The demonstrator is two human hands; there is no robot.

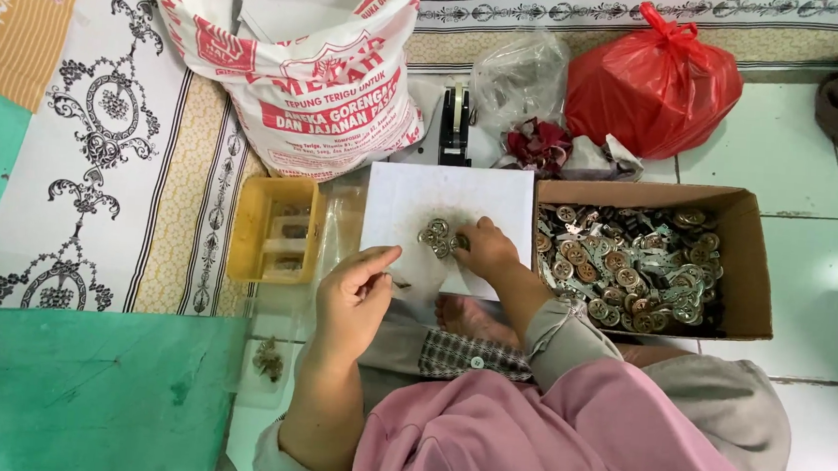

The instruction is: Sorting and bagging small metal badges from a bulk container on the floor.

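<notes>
A white sheet of paper (411, 201) lies on the floor in front of me with a small heap of round metal pieces (435, 235) on it. My right hand (489, 252) rests on the sheet, its fingertips touching the heap's right side and pinching one piece. My left hand (355, 295) hovers just left of the sheet's near edge, fingers curled, with a tiny metal bit at its fingertips. A bare foot (472, 318) shows below the sheet.
A cardboard box (747, 256) full of similar metal parts sits to the right. A yellow plastic tray (250, 230) stands left. Behind are a large printed white sack (303, 73), a black tape dispenser (456, 126), a clear bag (521, 77) and a red bag (656, 80).
</notes>
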